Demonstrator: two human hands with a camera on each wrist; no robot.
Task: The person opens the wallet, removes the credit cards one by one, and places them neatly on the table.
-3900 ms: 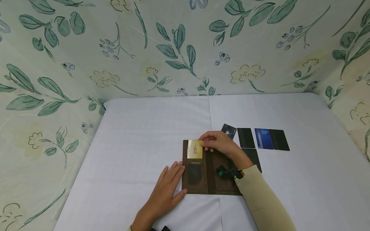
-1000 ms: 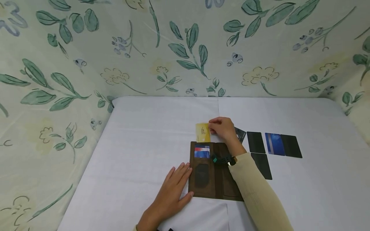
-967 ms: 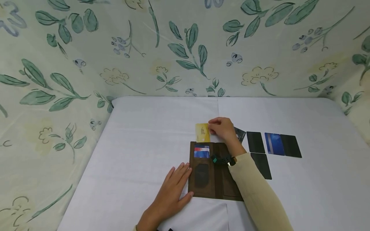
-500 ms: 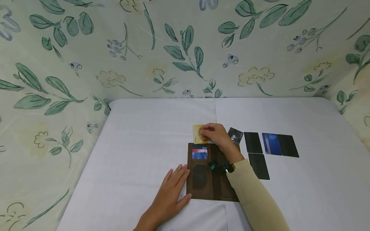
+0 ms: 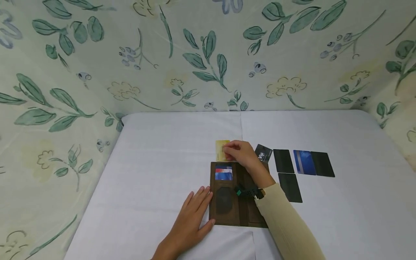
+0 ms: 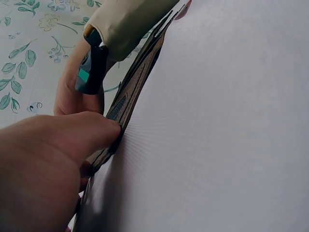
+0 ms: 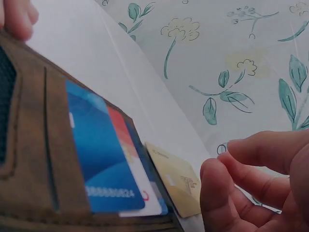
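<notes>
1. yellow card (image 5: 220, 151) lies beside the right hand (image 5: 241, 153), whose fingers curl loosely with nothing seen between their tips; whether one touches it cannot be told.
2. it appears flat on the table (image 5: 169, 151), just beyond the wallet (image 5: 224, 219); handling it by an edge would be neatest.
3. the left hand (image 5: 192, 218), fingers extended, touches the wallet's left side; light pressure should prevent sliding.
4. farther right, the vip card (image 5: 264, 153) should not be nudged.
</notes>
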